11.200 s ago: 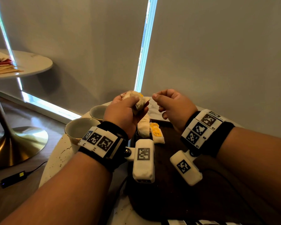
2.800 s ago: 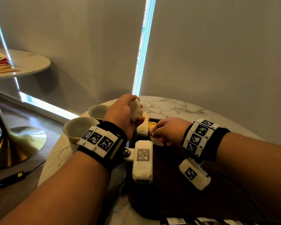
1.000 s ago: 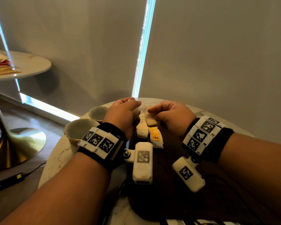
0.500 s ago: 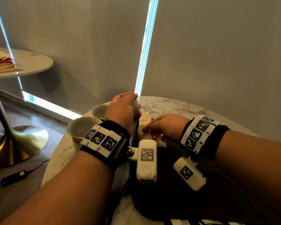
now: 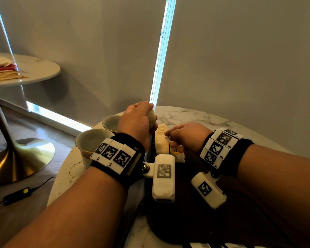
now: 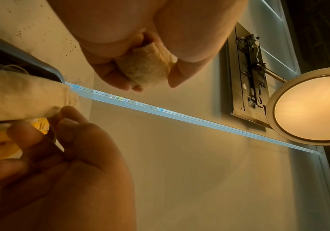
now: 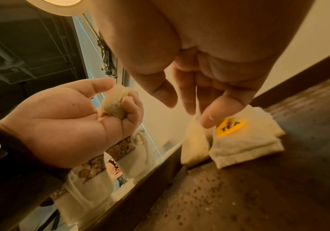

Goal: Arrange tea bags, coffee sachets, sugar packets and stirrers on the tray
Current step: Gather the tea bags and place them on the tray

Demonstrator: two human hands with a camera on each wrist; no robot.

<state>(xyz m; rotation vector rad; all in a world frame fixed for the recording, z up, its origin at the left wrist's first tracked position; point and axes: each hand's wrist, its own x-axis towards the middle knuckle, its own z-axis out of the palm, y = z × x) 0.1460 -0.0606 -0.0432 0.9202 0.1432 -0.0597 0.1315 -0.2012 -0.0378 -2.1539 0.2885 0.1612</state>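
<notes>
left hand [image 5: 135, 122] gripping bunched tea bags [image 7: 113, 105] | right hand [image 5: 187, 136] pinching upright bag [image 5: 161, 140] on tray [image 7: 278, 187]

Beige tea bags [image 7: 245, 146], yellow "TEA" tag [image 7: 230, 127], dark brown tray [image 7: 278, 187], white-veined marble table [image 5: 186, 113]

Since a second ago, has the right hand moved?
Yes. The right hand has dropped from level with the left hand down toward the tea bags on the tray.

soft fibrous paper tea bags [image 7: 245, 145] lie on a dark matt wood tray [image 7: 278, 195]; the table [image 5: 186, 113] is glossy marble.
</notes>
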